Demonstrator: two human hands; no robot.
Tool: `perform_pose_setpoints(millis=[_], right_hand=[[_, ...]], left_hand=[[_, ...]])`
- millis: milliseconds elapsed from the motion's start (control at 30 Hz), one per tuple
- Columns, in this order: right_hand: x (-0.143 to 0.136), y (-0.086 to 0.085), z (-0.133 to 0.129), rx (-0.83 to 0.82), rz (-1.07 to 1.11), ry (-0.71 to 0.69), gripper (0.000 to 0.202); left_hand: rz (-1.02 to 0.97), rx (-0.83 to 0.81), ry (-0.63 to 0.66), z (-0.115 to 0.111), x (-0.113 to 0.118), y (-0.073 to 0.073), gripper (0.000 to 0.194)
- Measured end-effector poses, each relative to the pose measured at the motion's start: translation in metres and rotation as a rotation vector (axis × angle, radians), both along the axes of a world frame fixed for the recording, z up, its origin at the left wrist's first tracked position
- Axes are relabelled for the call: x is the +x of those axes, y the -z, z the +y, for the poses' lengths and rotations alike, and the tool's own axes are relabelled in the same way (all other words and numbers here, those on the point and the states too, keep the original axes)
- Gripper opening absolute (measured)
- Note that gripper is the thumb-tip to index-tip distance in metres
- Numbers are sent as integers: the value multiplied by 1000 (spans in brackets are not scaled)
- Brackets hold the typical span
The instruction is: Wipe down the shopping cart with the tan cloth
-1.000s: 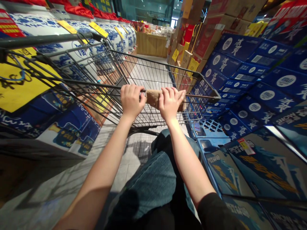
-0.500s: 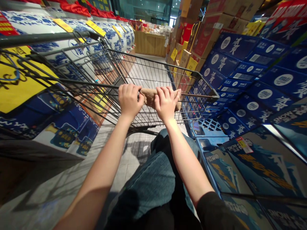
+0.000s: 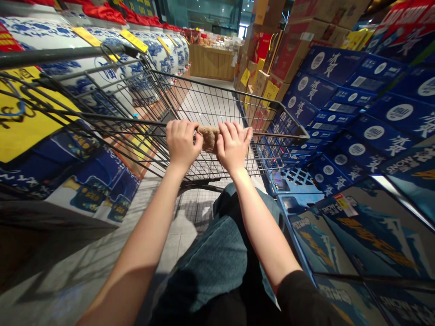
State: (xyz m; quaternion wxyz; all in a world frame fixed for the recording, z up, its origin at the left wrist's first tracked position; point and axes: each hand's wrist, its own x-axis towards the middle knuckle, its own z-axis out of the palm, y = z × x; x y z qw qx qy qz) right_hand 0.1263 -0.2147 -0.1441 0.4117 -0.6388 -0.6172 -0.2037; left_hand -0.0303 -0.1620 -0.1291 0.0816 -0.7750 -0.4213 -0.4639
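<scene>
Shopping cart (image 3: pixel 217 167), its dark wire basket directly before the person, is held at its near top rail by both hands. The left hand (image 3: pixel 181 141) is closed over the rail at the left end of a brown fuzzy cover (image 3: pixel 208 138), thumb folded inward; a small dark detail beside that thumb is too small to make out. The right hand (image 3: pixel 234 146) grips the cover itself, fingers draped over its top and knuckles toward the camera. A stretch of the cover shows between the two hands, which are apart. Below the forearms is a leg in blue jeans (image 3: pixel 217 253), above a pale tiled floor (image 3: pixel 170 226). Left of the basket, blue-and-white jars (image 3: pixel 152 54) topped with red cloth stand in a row, with a large yellow sign (image 3: pixel 27 122) nearer the person. On the right are stacked blue cartons (image 3: pixel 319 86) beside a blue plastic lattice (image 3: pixel 297 180), and nearer, dark cartons marked SNOW (image 3: pixel 374 231). Farther ahead, a wood-fronted surface (image 3: pixel 210 62) carries many small goods.
</scene>
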Motion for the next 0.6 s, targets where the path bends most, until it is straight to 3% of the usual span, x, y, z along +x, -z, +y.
perform_pose_setpoints(millis=[200,433,600], right_hand=[[21,0,8,88,177,149,42],[1,-3,-3,-20,-28,-43,41],[21,-5,8,50,112,145,41]], left_hand=[[0,-23,3,-3,0,-2,23],[1,-10,-4,0,0,0,24],[10,-23,-1,-2,0,-2,24]])
